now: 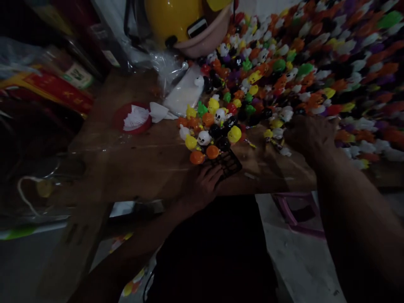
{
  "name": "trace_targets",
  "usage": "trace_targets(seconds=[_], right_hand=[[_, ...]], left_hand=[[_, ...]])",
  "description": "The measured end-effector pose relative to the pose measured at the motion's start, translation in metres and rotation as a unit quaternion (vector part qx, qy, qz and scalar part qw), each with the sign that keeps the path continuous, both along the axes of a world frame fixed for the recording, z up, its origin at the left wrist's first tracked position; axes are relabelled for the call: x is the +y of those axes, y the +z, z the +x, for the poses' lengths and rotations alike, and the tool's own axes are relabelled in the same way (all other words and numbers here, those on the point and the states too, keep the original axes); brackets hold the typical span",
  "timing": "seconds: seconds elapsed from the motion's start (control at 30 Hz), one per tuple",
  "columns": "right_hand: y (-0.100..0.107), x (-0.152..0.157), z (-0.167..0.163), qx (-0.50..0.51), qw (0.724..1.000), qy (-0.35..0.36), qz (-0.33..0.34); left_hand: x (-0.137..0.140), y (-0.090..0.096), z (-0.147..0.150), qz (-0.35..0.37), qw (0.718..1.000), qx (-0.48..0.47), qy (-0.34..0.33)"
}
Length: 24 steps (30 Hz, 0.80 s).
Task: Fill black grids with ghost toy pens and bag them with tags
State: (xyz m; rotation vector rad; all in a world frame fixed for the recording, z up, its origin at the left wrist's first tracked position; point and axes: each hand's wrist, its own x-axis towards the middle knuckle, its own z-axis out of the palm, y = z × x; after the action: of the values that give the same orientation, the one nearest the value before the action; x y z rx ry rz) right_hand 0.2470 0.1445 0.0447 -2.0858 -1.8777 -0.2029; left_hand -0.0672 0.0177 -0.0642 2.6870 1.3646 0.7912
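My left hand (208, 180) grips the near left corner of a black grid rack (231, 163), its fingers over the edge. Small character-headed toys stand bunched on the rack's far part, among them a white skull head (204, 138), an orange head (197, 158) and a yellow head (234, 134). The front holes of the rack show bare. My right hand (312, 136) reaches down at the near edge of a large heap of similar toys (303, 71). Its fingers are dark and hidden, so what they hold cannot be seen. Several loose toys (277, 134) lie just left of it.
On the wooden table (135, 164) a red dish (121, 120) holds white paper slips (136, 118). Clear plastic bags (184, 90) lie behind the rack. A yellow helmet (173, 21) rests in a pink basin (208, 42). A pink stool (293, 212) stands below the table.
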Motion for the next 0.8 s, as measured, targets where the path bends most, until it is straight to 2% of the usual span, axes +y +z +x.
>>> trace_targets(seconds=[0.07, 0.13, 0.2, 0.3, 0.37, 0.43, 0.5, 0.57, 0.63, 0.73, 0.8], right_hand=[[0.01, -0.022, -0.02, 0.069, 0.996, 0.054, 0.018], [0.005, -0.049, -0.04, 0.176, 0.981, 0.07, 0.035], [-0.015, -0.074, -0.056, 0.318, 0.945, 0.052, 0.055], [-0.058, -0.099, -0.074, 0.497, 0.866, 0.009, 0.048], [-0.079, -0.105, -0.081, 0.558, 0.829, -0.001, 0.038], [-0.087, -0.107, -0.082, 0.576, 0.817, 0.008, 0.037], [-0.082, -0.11, -0.075, 0.564, 0.824, 0.01, 0.053], [-0.071, -0.114, -0.064, 0.543, 0.837, 0.009, 0.071], [-0.057, -0.117, -0.055, 0.54, 0.838, 0.019, 0.078], [-0.038, -0.115, -0.051, 0.582, 0.81, 0.04, 0.064], [-0.026, -0.112, -0.054, 0.622, 0.78, 0.045, 0.055]], left_hand=[[-0.002, -0.001, -0.004, -0.006, 1.0, -0.015, 0.0], [-0.004, 0.001, -0.006, -0.009, 0.999, -0.034, 0.01], [-0.004, 0.002, -0.006, -0.015, 0.998, -0.053, 0.013], [0.001, 0.0, -0.003, -0.016, 0.998, -0.062, 0.025], [0.003, 0.001, 0.002, 0.007, 0.998, -0.044, 0.045], [0.001, 0.008, 0.007, 0.038, 0.997, -0.018, 0.064], [-0.007, 0.023, 0.01, 0.064, 0.996, -0.021, 0.061], [-0.016, 0.048, 0.01, 0.086, 0.994, -0.06, 0.024], [-0.017, 0.075, 0.006, 0.121, 0.987, -0.105, -0.011], [0.001, 0.103, -0.001, 0.155, 0.982, -0.104, 0.023], [0.019, 0.109, -0.005, 0.134, 0.987, -0.077, 0.049]])
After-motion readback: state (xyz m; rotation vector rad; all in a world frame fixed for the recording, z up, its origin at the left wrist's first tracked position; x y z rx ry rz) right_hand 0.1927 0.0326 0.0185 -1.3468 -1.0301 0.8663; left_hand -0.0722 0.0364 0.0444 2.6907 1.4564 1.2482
